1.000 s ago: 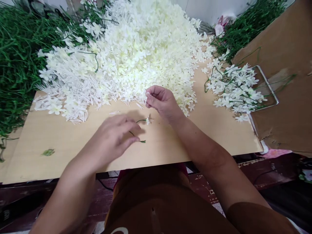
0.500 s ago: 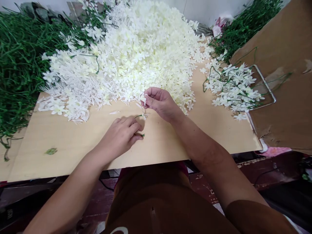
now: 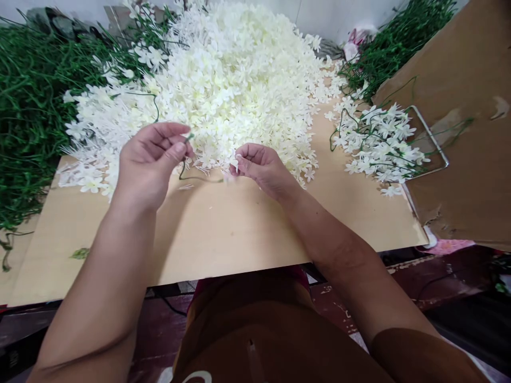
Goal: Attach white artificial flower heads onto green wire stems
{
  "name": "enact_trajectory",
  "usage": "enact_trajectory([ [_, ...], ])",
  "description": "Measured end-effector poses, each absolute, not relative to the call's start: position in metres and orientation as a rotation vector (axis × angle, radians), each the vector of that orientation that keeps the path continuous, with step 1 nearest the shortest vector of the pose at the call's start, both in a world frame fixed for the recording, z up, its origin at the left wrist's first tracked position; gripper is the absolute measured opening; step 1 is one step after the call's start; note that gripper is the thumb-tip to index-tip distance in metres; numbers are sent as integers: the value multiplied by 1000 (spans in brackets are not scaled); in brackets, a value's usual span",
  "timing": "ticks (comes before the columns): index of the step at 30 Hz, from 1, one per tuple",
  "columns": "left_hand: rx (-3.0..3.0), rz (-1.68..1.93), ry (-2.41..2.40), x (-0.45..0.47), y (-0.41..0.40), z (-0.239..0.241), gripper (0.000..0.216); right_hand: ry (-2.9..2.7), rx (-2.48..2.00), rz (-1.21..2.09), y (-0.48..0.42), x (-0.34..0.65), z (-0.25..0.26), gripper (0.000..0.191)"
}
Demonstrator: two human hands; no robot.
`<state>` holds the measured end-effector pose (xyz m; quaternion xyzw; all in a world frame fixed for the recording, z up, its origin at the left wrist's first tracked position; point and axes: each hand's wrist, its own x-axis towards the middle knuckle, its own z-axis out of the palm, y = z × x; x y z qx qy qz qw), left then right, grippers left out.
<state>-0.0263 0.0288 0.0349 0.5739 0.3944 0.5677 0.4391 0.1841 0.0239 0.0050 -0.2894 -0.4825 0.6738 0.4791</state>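
My left hand point(image 3: 155, 162) is raised above the table, its thumb and fingers pinched on a thin green artificial stem point(image 3: 195, 178). The stem bends down from the fingers and runs right toward my other hand; its far end is blurred. My right hand point(image 3: 257, 166) pinches a small white artificial flower point(image 3: 234, 162) at the near edge of a large heap of white flowers point(image 3: 239, 85). Whether the stem touches that flower I cannot tell.
Green stems point(image 3: 35, 106) are piled at the left, more point(image 3: 399, 45) at the back right. Flowers on stems point(image 3: 383, 141) lie at the right beside a bent metal rod point(image 3: 433, 138) and a cardboard sheet point(image 3: 463, 197). A small leaf point(image 3: 81, 253) lies on the tabletop point(image 3: 223, 229).
My left hand has risen from the tabletop, up and to the left, turning over with the green stem in its fingers. My right hand stays in nearly the same place with the flower.
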Motion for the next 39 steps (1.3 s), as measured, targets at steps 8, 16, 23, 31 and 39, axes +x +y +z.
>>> enact_trajectory([
  [8, 1098, 1195, 1197, -16, 22, 13, 37, -1139, -771, 1670, 21, 185, 11, 50],
  [16, 1310, 902, 1216, -1, 11, 15, 20, -1139, -839, 1771, 19, 180, 0, 48],
  [23, 1433, 832, 1218, -6, 13, 13, 12, -1106, -859, 1819, 19, 181, 0, 50],
  [31, 1398, 793, 1280, -3, 13, 22, 12, -1243, -945, 1670, 20, 179, -3, 53],
  [39, 1440, 786, 1282, -5, 14, 19, 17, -1459, -1040, 1354, 14, 175, 2, 44],
])
